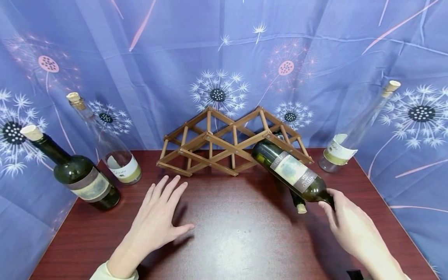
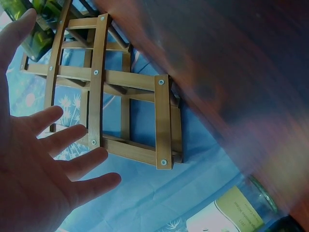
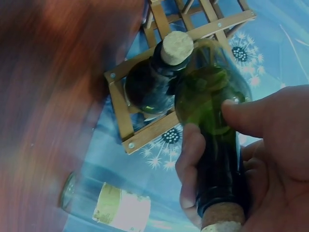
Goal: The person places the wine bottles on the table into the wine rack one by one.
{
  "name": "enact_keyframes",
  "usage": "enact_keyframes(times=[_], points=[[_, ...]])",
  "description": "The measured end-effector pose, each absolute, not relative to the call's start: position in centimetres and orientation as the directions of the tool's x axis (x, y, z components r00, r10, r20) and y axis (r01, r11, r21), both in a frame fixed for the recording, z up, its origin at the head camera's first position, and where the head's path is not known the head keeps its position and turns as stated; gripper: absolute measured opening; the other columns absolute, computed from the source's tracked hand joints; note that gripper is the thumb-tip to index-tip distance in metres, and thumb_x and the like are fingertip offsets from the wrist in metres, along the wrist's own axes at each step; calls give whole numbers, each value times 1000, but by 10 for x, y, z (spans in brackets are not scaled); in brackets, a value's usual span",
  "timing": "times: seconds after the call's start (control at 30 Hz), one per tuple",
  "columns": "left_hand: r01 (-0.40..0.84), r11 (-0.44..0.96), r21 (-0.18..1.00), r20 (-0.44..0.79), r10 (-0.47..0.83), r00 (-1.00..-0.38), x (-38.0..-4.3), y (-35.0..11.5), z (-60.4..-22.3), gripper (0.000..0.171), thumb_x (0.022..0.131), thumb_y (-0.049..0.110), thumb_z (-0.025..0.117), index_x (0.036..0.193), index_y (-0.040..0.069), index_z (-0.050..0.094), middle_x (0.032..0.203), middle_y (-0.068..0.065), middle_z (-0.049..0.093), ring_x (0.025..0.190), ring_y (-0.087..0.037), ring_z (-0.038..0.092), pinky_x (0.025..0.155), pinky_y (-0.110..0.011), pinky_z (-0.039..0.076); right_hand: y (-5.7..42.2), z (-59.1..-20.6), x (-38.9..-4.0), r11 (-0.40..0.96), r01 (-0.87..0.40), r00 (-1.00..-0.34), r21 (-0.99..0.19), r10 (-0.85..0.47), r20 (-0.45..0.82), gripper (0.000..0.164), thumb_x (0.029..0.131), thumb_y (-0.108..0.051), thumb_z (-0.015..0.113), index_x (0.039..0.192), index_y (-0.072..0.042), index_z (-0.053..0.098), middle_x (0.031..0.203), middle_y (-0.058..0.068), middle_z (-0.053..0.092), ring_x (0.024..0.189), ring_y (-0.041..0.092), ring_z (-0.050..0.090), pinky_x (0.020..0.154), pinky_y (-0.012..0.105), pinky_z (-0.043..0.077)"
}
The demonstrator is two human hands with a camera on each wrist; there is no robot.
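Note:
My right hand [image 1: 357, 225] grips a green wine bottle [image 1: 292, 171] by its neck. The bottle is tilted, its base at the right part of the wooden wine rack [image 1: 210, 146]; whether it touches the wood I cannot tell. In the right wrist view, fingers and thumb wrap the neck above a cork [image 3: 222, 215]. Below it, a second dark bottle [image 3: 149, 89] lies in a rack opening, its cork [image 1: 301, 209] facing out. My left hand [image 1: 154, 221] hovers over the table with fingers spread, holding nothing, in front of the rack's left end.
At the left stand a corked dark green bottle [image 1: 87, 182] and a corked clear bottle [image 1: 122, 165]. Another clear bottle [image 1: 337, 151] stands right of the rack. A patterned blue cloth [image 1: 168, 77] hangs behind the reddish-brown table [image 1: 227, 233].

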State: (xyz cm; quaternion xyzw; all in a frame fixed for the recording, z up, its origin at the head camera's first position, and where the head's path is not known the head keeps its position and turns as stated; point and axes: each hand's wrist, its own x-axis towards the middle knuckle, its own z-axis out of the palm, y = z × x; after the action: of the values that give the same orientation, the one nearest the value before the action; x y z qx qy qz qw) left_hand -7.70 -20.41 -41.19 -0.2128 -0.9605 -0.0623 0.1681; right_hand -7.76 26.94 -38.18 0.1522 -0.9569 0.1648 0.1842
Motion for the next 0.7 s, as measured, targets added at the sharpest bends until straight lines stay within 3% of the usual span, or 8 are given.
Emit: enact_keyframes(times=[0.43, 0.7], points=[[436, 899, 40, 368, 393, -843, -77, -204, -411, 112, 64, 77, 72, 151, 13, 42, 157, -11, 33, 145, -38, 22, 111, -60, 21, 255, -371, -67, 912, -278, -938, -302, -191, 288, 36, 99, -23, 61, 124, 2, 51, 83, 3, 63, 67, 17, 56, 58, 42, 45], [433, 900, 48, 358, 390, -849, -77, -204, -410, 112, 65, 77, 72, 152, 14, 41, 158, -10, 33, 146, -38, 21, 112, -60, 20, 244, -366, -65, 878, -306, -936, -368, -205, 287, 38, 98, -29, 63, 123, -2, 53, 86, -3, 61, 72, 14, 57, 62, 39, 47]])
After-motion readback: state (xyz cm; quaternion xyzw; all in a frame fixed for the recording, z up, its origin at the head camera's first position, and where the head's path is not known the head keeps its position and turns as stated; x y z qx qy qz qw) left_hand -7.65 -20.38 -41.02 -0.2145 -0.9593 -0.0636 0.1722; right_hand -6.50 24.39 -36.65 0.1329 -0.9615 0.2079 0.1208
